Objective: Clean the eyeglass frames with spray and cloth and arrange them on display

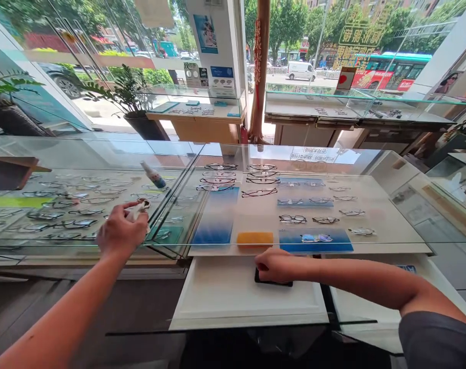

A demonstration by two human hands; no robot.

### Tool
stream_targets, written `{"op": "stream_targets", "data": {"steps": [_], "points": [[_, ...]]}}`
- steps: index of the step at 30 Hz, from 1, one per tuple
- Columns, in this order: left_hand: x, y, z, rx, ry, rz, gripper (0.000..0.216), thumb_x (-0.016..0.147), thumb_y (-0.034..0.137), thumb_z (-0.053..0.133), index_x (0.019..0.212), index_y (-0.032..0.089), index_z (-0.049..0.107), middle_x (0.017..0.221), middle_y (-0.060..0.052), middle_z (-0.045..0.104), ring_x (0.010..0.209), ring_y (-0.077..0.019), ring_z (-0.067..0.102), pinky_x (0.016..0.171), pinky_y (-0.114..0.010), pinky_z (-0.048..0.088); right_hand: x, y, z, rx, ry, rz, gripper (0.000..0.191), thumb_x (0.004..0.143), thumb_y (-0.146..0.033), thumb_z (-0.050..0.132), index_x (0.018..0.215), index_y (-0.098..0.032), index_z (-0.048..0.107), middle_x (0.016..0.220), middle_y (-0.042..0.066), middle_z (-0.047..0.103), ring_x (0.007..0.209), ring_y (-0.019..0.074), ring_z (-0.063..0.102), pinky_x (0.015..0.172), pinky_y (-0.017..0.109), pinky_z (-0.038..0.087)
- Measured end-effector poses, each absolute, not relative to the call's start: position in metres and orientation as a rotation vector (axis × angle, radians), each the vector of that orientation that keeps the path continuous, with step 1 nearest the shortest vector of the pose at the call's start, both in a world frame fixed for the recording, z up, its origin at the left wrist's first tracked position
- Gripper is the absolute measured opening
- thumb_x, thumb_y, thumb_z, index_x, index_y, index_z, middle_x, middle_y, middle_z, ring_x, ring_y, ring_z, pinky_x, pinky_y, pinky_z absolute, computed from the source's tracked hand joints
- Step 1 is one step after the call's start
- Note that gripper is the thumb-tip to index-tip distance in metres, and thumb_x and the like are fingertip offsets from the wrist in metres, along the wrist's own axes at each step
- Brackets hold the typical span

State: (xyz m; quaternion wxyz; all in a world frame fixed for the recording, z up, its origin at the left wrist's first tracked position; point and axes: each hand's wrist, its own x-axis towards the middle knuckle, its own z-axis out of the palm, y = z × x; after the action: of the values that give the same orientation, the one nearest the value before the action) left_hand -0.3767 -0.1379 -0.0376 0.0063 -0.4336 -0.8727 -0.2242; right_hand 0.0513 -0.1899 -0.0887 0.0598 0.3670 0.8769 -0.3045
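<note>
My left hand [123, 228] is over the glass counter top [213, 246] at the left, fingers closed round a crumpled white cloth [141, 209]. A small dark spot shows at the cloth's top; what it is I cannot make out. Just beyond stands a small spray bottle [154, 177] with a white top, tilted in the view. My right hand [274, 265] makes a fist near the counter's front edge. Beneath it, a flat black object [281, 282] shows in part over the white drawer [217, 297]. Whatever the right fingers hold is hidden.
Under the glass lie several spectacle frames [259, 192], blue mats [216, 218] and an orange case [255, 239]. A wooden tray-like piece [12, 171] sits at far left. Potted plants [131, 95] and other display cases [310, 110] stand by the windows.
</note>
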Motion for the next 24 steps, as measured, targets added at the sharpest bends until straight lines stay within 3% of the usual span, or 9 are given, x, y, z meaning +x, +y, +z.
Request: {"op": "stream_targets", "data": {"steps": [3, 6, 8, 10, 12, 19, 24], "points": [[-0.378, -0.134, -0.034, -1.361, -2.739, -0.676, 0.055, 0.097, 0.053, 0.054, 0.142, 0.021, 0.063, 0.128, -0.018, 0.074, 0.126, -0.0389, 0.066, 0.109, -0.055, 0.047, 0.043, -0.205, -0.033, 0.962, 2.784, -1.019, 0.013, 0.097, -0.034, 0.067, 0.089, -0.025, 0.071, 0.079, -0.002, 0.073, 0.068, 0.0146, 0.057, 0.06, 0.027, 0.035], [-0.394, -0.127, -0.027, -1.498, -2.797, -0.589, 0.055, 0.098, 0.049, 0.055, 0.143, 0.018, 0.061, 0.127, -0.018, 0.074, 0.118, -0.0362, 0.067, 0.101, -0.047, 0.049, 0.04, -0.177, 0.015, 1.2, 3.014, -0.565, 0.03, 0.109, -0.039, 0.053, 0.099, -0.023, 0.076, 0.094, 0.006, 0.078, 0.082, 0.0205, 0.065, 0.069, 0.032, 0.04], [-0.41, -0.124, -0.022, -1.649, -2.813, -0.525, 0.054, 0.098, 0.048, 0.056, 0.142, 0.018, 0.061, 0.122, -0.015, 0.075, 0.106, -0.0304, 0.069, 0.09, -0.039, 0.048, 0.04, -0.139, 0.028, 1.464, 3.022, -0.116, 0.035, 0.112, -0.032, 0.046, 0.111, -0.018, 0.078, 0.113, 0.014, 0.078, 0.105, 0.0267, 0.066, 0.086, 0.037, 0.046], [-0.423, -0.122, -0.021, -1.739, -2.753, -0.479, 0.054, 0.099, 0.05, 0.055, 0.142, 0.019, 0.06, 0.12, -0.013, 0.074, 0.1, -0.028, 0.068, 0.084, -0.035, 0.045, 0.041, -0.102, 0.024, 1.596, 2.906, 0.156, 0.035, 0.109, -0.033, 0.052, 0.121, -0.015, 0.079, 0.134, 0.017, 0.074, 0.124, 0.0327, 0.061, 0.099, 0.042, 0.047], [-0.43, -0.122, -0.022, -1.728, -2.678, -0.475, 0.053, 0.1, 0.052, 0.051, 0.142, 0.02, 0.06, 0.122, -0.013, 0.073, 0.102, -0.0301, 0.067, 0.083, -0.036, 0.043, 0.04, -0.074, 0.01, 1.636, 2.852, 0.207, 0.036, 0.106, -0.034, 0.056, 0.123, -0.013, 0.08, 0.142, 0.018, 0.071, 0.13, 0.0367, 0.057, 0.103, 0.046, 0.047], [-0.43, -0.121, -0.033, -1.669, -2.651, -0.553, 0.05, 0.101, 0.053, 0.051, 0.138, 0.021, 0.061, 0.121, -0.014, 0.075, 0.105, -0.0335, 0.069, 0.086, -0.039, 0.044, 0.028, -0.042, -0.027, 1.747, 2.755, 0.329, 0.039, 0.102, -0.012, 0.045, 0.114, -0.011, 0.083, 0.144, 0.021, 0.069, 0.134, 0.0372, 0.052, 0.108, 0.048, 0.041], [-0.432, -0.122, -0.032, -1.667, -2.656, -0.563, 0.049, 0.099, 0.051, 0.054, 0.136, 0.021, 0.062, 0.118, -0.014, 0.076, 0.105, -0.0341, 0.07, 0.087, -0.04, 0.046, 0.034, -0.023, -0.031, 1.766, 2.719, 0.349, 0.041, 0.101, -0.012, 0.044, 0.109, -0.011, 0.085, 0.146, 0.021, 0.069, 0.133, 0.0378, 0.052, 0.107, 0.05, 0.04]]}}
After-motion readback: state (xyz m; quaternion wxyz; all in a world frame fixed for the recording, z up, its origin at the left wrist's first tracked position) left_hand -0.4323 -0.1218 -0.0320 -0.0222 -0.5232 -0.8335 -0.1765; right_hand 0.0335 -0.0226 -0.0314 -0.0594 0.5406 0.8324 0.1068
